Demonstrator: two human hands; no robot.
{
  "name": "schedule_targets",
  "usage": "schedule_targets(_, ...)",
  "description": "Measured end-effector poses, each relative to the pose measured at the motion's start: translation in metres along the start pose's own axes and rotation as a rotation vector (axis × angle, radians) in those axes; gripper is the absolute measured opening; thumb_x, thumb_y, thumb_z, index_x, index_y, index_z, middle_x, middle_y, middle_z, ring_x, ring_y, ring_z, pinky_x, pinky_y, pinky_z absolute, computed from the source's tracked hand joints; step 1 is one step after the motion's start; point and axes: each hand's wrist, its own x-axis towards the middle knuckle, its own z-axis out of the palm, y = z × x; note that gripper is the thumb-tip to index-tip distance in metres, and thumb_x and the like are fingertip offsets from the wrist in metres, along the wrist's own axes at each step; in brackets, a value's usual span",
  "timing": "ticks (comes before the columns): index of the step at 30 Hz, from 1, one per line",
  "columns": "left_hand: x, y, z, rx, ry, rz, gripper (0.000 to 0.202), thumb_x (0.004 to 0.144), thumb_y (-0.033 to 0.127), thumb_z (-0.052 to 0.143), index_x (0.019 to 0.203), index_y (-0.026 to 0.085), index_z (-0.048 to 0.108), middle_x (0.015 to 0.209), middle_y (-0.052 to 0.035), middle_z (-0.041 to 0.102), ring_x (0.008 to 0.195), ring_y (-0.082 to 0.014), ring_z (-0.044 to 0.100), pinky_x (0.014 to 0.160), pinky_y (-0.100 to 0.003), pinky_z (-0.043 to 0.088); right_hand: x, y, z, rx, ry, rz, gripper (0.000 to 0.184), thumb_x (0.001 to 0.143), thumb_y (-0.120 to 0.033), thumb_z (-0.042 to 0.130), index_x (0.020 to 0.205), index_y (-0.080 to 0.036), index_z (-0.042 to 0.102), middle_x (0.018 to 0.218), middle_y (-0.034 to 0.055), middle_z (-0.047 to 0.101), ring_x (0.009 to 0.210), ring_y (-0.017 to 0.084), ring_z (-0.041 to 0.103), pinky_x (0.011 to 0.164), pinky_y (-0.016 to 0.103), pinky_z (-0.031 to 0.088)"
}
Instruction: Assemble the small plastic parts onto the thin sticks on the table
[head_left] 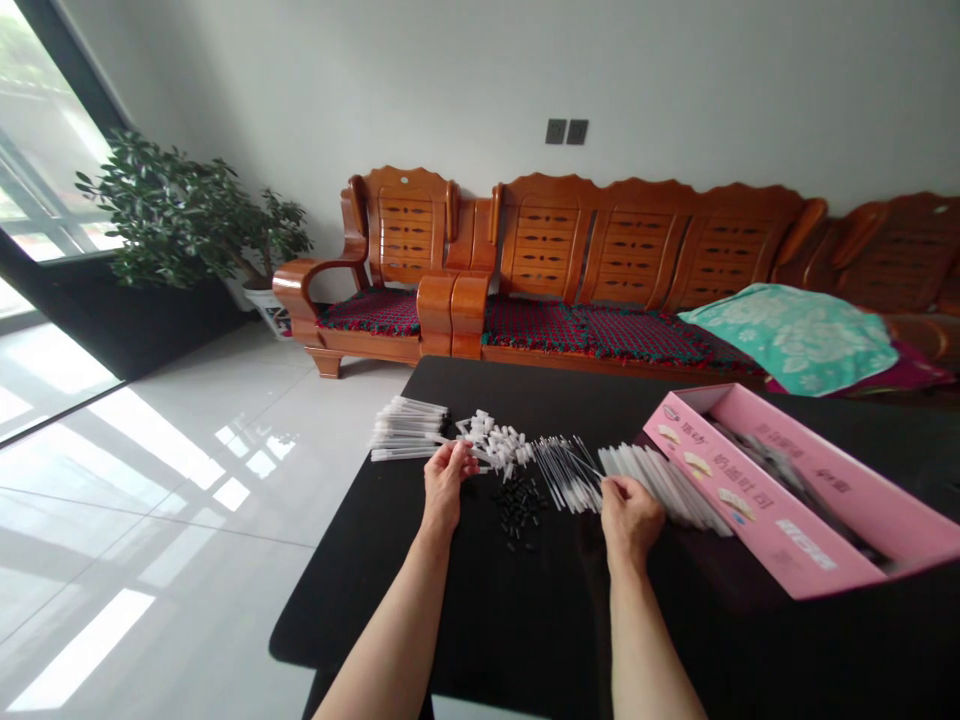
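The left hand (pixel 448 483) sits at the middle of the black desk (pixel 360 610), its fingers drawn together at the edge of a heap of small white plastic pieces (pixel 496 445). Thin white sticks run through that spot, and the view does not show whether the hand is clamped on one of them. The right hand (pixel 628 515) is curled downward just right of centre, between a spread of thin transparent rods (pixel 568 473) and a fan of flat white strips (pixel 660 486). Its fingers touch or nearly touch them, but whether it grips anything cannot be told.

From left to right along the desk lie a neat bundle of white-tipped sticks (pixel 407 428), the white pieces, the rods and the strips. A loose scatter of small black pieces (pixel 519 508) lies below the white heap, between the two hands. A long pink cardboard box (pixel 780 490), its inside showing, stands open at the right.

Beyond the desk, a carved wooden sofa (pixel 600 240) with red-and-green seat pads runs along the wall, a teal cushion (pixel 795 335) lying on its right part. A potted plant (pixel 180 215) stands by the window (pixel 52 130) at the upper left, above a glossy tiled floor (pixel 150 520).
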Motion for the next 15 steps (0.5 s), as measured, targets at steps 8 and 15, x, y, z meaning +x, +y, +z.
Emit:
schedule_targets(8,-0.005,0.001,0.007,-0.043,-0.176,-0.088,0.041,0.071,0.043,0.082,0.095,0.011,0.071,0.069,-0.0020,0.065,0.063,-0.0127,0.063,0.059,-0.023,0.053,-0.021,-0.025,0.004,-0.039,-0.100,-0.155,0.038,0.083,-0.045,0.052,0.090,-0.017,0.077,0.074,0.0118,0.071,0.065,0.023,0.060,0.059,0.031,0.035)
schedule_targets(15,-0.014,0.002,0.016,-0.021,-0.379,-0.167,0.036,0.074,0.038,0.082,0.094,0.011,0.071,0.081,-0.0069,0.070,0.068,-0.0155,0.066,0.063,-0.026,0.055,-0.056,-0.061,0.020,0.361,-0.676,-0.450,0.045,0.096,-0.051,0.044,0.085,-0.016,0.069,0.057,0.0014,0.058,0.052,0.013,0.053,0.052,0.024,0.035)
